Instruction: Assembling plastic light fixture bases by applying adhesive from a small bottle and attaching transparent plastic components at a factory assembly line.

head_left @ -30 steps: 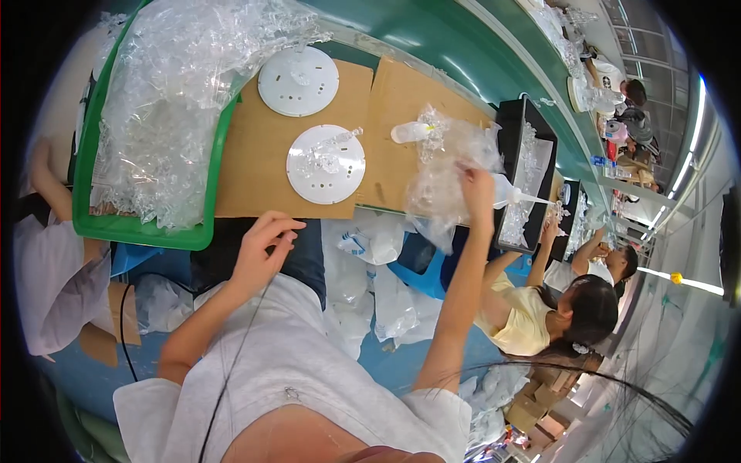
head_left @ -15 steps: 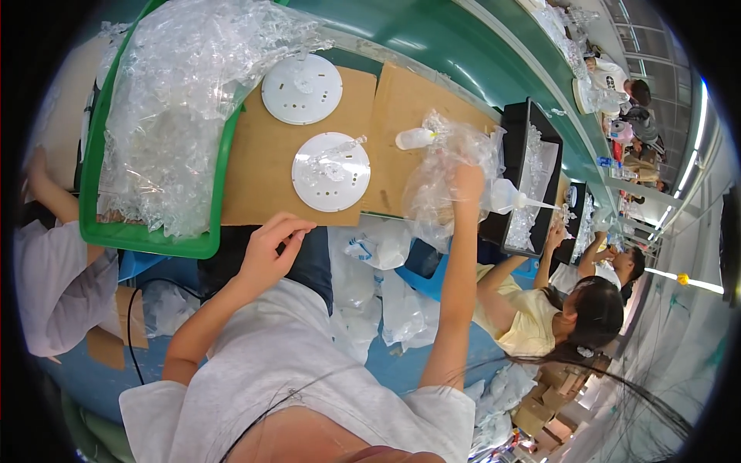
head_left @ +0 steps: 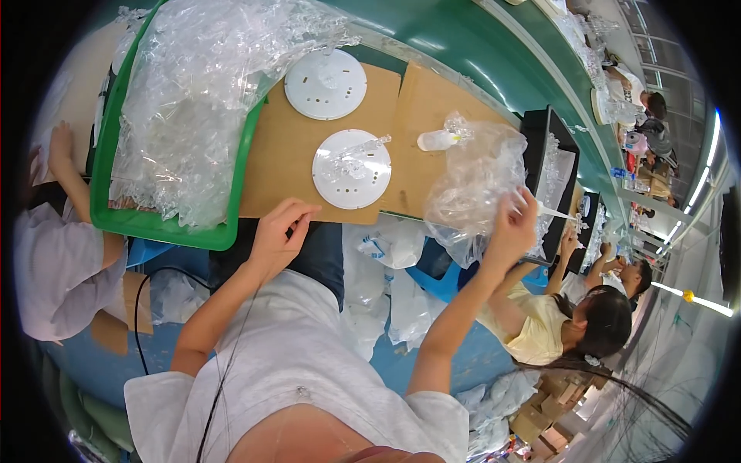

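Note:
My left hand (head_left: pixel 279 235) hovers at the near edge of the cardboard (head_left: pixel 282 177), fingers loosely bent and apart, with nothing seen in it. Beside it lies a white round plate with small holes (head_left: pixel 372 184), with clear plastic pieces (head_left: pixel 351 162) on top. Another such plate (head_left: pixel 309 96) lies farther back. My right hand (head_left: pixel 511 231) is closed at the near right side of a crumpled clear plastic bag (head_left: pixel 475 185). A white bottle nozzle (head_left: pixel 557 213) sticks out past its fingertips; the bottle's body is hidden behind the hand. A small white bottle (head_left: pixel 438 140) lies behind the bag.
A green crate (head_left: pixel 174 237) heaped with clear plastic bags (head_left: pixel 177 147) stands at left. To the right, a black tray (head_left: pixel 540 123) holds clear pieces. Co-workers sit on both sides; one in a yellow shirt (head_left: pixel 521 332) is close at right. Bags (head_left: pixel 409 305) hang below the table edge.
My right hand has moved right and nearer to me, off the middle of the plastic bag, and now covers the bottle's body. My left hand stays about where it was. The view has shifted slightly.

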`<action>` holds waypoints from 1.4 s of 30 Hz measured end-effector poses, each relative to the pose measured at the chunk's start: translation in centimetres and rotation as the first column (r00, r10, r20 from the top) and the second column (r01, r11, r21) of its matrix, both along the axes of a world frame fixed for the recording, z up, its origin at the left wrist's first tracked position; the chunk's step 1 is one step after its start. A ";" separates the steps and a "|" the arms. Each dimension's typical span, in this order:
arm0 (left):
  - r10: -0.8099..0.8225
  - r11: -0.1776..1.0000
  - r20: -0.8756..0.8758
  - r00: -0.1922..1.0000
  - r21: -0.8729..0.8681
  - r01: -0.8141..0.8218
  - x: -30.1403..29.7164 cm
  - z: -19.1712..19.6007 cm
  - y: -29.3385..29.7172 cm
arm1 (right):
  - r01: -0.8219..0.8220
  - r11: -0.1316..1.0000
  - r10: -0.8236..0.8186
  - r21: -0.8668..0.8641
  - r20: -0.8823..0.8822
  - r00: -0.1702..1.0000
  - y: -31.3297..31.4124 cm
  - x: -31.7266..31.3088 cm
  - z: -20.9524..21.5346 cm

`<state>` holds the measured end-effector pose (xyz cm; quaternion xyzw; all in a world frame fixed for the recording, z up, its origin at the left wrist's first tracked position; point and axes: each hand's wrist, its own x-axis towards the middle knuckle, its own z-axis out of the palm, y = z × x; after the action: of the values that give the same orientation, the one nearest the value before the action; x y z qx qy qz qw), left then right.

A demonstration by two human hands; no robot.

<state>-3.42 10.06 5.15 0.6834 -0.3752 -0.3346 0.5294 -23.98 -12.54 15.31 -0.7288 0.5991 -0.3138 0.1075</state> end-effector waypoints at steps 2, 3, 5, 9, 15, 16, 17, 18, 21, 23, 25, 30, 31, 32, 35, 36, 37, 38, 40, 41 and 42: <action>0.019 1.000 0.027 0.999 -0.020 -0.018 0.0 -0.2 -0.2 | 0.040 0.998 -0.051 0.054 0.235 0.971 2.5 -1.2 2.1; 0.021 1.000 0.052 0.998 -0.025 -0.020 0.1 -0.3 -0.3 | 0.004 0.999 -0.018 0.035 0.413 0.910 3.6 -1.3 2.2; 0.025 0.999 0.078 0.997 -0.027 -0.023 0.2 -0.5 -0.2 | -0.151 0.983 0.083 0.105 0.480 0.873 6.7 -0.4 2.1; -0.002 0.999 0.092 0.996 -0.034 0.005 -0.6 -1.4 -0.9 | -0.318 0.815 -0.053 0.484 0.609 0.792 10.3 5.1 -4.2; 0.026 0.997 0.287 0.958 -0.073 -0.005 -1.7 -2.8 -1.7 | -0.221 0.807 -0.055 0.547 0.442 0.895 11.1 8.7 -10.8; 0.041 0.996 0.328 0.944 -0.084 -0.014 -1.8 -2.9 -1.8 | -0.223 0.805 -0.054 0.549 0.442 0.895 11.0 8.7 -10.9; 0.054 0.995 0.366 0.929 -0.096 -0.020 -1.8 -2.9 -2.0 | -0.258 0.861 0.093 0.439 0.364 0.927 10.9 8.8 -10.6; 0.053 0.995 0.365 0.929 -0.093 -0.020 -1.8 -3.1 -2.2 | -0.307 0.895 0.228 0.324 0.261 0.938 10.9 8.9 -10.3; 0.077 0.991 0.448 0.891 -0.133 -0.019 -1.9 -3.8 -2.9 | -0.309 0.892 0.266 0.331 0.170 0.949 11.0 9.5 -9.5; 0.076 0.993 0.501 0.862 -0.117 -0.020 -2.0 -4.0 -3.2 | -0.308 0.895 0.270 0.324 0.159 0.950 10.8 9.5 -10.1; 0.079 0.993 0.538 0.839 -0.118 -0.018 -2.0 -4.3 -3.7 | -0.306 0.899 0.273 0.314 0.147 0.951 10.6 9.1 -10.6; 0.117 0.989 0.584 0.803 -0.146 -0.038 -1.4 -4.1 -4.0 | -0.370 0.870 0.309 0.327 0.224 0.924 9.8 7.6 -9.9; 0.123 0.989 0.579 0.806 -0.139 -0.051 -1.3 -4.1 -3.9 | -0.373 0.871 0.311 0.321 0.227 0.923 8.9 7.3 -9.8; 0.125 0.989 0.574 0.809 -0.133 -0.058 -1.4 -4.0 -3.9 | -0.268 0.919 0.151 0.290 0.368 0.918 7.6 6.7 -9.6; 0.152 0.987 0.562 0.813 -0.137 -0.089 -1.7 -3.7 -3.8 | -0.089 0.994 0.048 0.061 0.491 0.870 3.6 7.6 -10.0; 0.143 0.987 0.564 0.813 -0.140 -0.077 -1.7 -3.8 -3.8 | -0.077 0.995 0.039 0.058 0.493 0.869 1.9 7.9 -11.0; 0.132 0.988 0.562 0.817 -0.144 -0.060 -1.5 -3.9 -3.8 | -0.081 0.996 0.084 -0.023 0.314 0.946 0.1 7.9 -12.5; 0.124 0.988 0.557 0.821 -0.147 -0.050 -1.4 -3.8 -3.8 | -0.105 0.990 0.116 -0.099 0.117 0.986 -0.6 8.2 -12.7; 0.116 0.989 0.578 0.807 -0.145 -0.039 -1.7 -3.5 -4.0 | -0.111 0.993 0.100 0.026 0.262 0.960 -1.2 7.5 -13.0; 0.118 0.990 0.599 0.792 -0.136 -0.044 -1.7 -3.5 -4.1 | -0.150 0.977 0.078 0.152 0.400 0.913 -1.2 7.5 -13.1; 0.122 0.990 0.603 0.789 -0.125 -0.057 -1.6 -3.8 -3.9 | -0.163 0.973 0.086 0.162 0.404 0.911 -0.1 7.7 -12.4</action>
<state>-4.99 6.12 1.40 0.7442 -0.5090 -0.0523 0.4294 -16.32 -12.62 2.87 -0.6737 0.5448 -0.3870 0.3155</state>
